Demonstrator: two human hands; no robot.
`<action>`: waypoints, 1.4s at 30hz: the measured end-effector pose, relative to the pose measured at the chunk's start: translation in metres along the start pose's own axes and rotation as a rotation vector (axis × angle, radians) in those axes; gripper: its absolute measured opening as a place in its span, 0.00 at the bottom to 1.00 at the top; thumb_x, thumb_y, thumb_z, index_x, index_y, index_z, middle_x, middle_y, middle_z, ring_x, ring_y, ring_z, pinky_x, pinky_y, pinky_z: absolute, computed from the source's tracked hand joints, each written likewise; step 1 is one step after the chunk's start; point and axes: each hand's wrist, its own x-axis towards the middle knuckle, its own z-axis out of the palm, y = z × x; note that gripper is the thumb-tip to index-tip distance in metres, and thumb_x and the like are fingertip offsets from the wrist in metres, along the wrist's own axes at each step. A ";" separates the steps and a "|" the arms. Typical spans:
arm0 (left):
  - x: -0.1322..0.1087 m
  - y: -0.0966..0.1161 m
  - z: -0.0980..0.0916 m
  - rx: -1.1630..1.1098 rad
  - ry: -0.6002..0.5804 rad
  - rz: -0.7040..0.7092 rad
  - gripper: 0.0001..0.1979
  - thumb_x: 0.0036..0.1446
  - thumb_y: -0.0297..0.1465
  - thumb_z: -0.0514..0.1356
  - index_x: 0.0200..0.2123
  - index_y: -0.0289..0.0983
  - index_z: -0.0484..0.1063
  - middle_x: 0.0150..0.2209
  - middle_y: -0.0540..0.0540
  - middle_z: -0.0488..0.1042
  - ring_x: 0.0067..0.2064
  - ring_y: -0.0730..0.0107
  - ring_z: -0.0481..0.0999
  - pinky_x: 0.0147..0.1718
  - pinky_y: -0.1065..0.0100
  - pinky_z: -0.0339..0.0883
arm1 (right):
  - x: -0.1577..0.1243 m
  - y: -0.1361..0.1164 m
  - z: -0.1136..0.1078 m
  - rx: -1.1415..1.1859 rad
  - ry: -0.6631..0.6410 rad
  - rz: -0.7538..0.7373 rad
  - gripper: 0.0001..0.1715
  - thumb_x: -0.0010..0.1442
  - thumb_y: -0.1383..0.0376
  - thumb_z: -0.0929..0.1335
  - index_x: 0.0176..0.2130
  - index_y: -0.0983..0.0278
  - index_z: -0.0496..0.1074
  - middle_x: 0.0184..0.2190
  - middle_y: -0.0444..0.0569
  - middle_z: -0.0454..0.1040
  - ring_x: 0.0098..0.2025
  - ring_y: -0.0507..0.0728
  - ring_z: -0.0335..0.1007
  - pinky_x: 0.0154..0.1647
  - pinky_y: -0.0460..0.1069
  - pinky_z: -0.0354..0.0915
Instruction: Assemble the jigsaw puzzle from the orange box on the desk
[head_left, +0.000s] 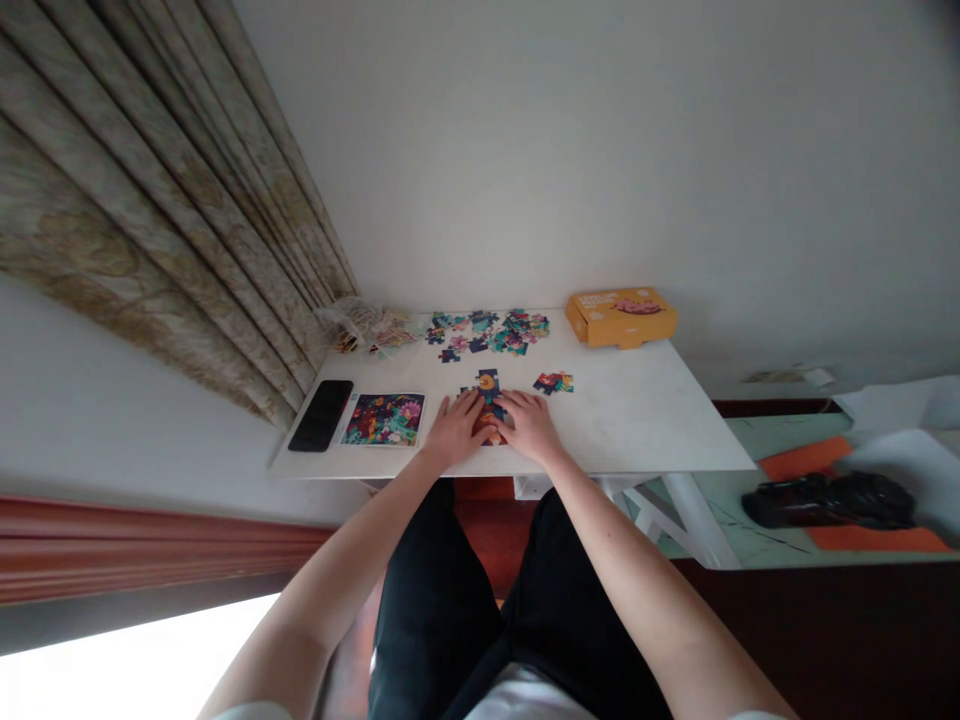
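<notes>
Both hands rest flat on a small white table (637, 420) near its front edge. My left hand (455, 427) and my right hand (529, 422) lie side by side, fingers stretched out, pressing on a partly joined cluster of colourful puzzle pieces (488, 383) that shows between and just beyond the fingertips. A small joined group of pieces (553, 382) lies to the right of my right hand. Several loose puzzle pieces (489, 332) are scattered at the far side of the table.
A picture card of the puzzle (383, 418) and a black phone (321, 414) lie at the left. An orange puzzle box (620, 316) stands at the far right corner. A clear plastic bag (367, 325) sits by the curtain (172, 200). A black bag (829, 498) lies on the floor.
</notes>
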 end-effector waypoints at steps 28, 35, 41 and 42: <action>0.020 0.046 0.016 0.032 -0.069 -0.035 0.33 0.73 0.48 0.47 0.74 0.39 0.56 0.75 0.43 0.56 0.76 0.55 0.51 0.74 0.43 0.42 | 0.009 0.118 -0.048 -0.175 0.081 0.122 0.21 0.67 0.57 0.69 0.56 0.61 0.76 0.50 0.57 0.82 0.54 0.69 0.73 0.55 0.62 0.65; 0.034 0.050 0.021 -0.179 0.034 -0.013 0.33 0.72 0.44 0.53 0.74 0.38 0.54 0.74 0.37 0.57 0.75 0.54 0.55 0.74 0.44 0.45 | 0.001 0.110 -0.047 0.102 0.281 0.127 0.20 0.67 0.53 0.69 0.52 0.62 0.77 0.48 0.58 0.82 0.49 0.67 0.76 0.54 0.62 0.70; 0.020 0.049 0.010 -0.486 0.257 0.217 0.34 0.68 0.40 0.61 0.73 0.40 0.56 0.71 0.34 0.61 0.72 0.53 0.62 0.69 0.47 0.59 | -0.021 0.055 -0.030 0.314 0.179 0.024 0.20 0.62 0.59 0.73 0.54 0.58 0.76 0.49 0.54 0.80 0.50 0.65 0.77 0.54 0.61 0.72; 0.017 0.049 0.008 -0.492 0.237 0.267 0.33 0.68 0.39 0.61 0.72 0.40 0.58 0.71 0.34 0.62 0.72 0.53 0.63 0.69 0.48 0.61 | -0.024 0.048 -0.026 0.339 0.163 0.029 0.20 0.61 0.59 0.73 0.53 0.58 0.76 0.48 0.54 0.81 0.49 0.65 0.77 0.52 0.60 0.73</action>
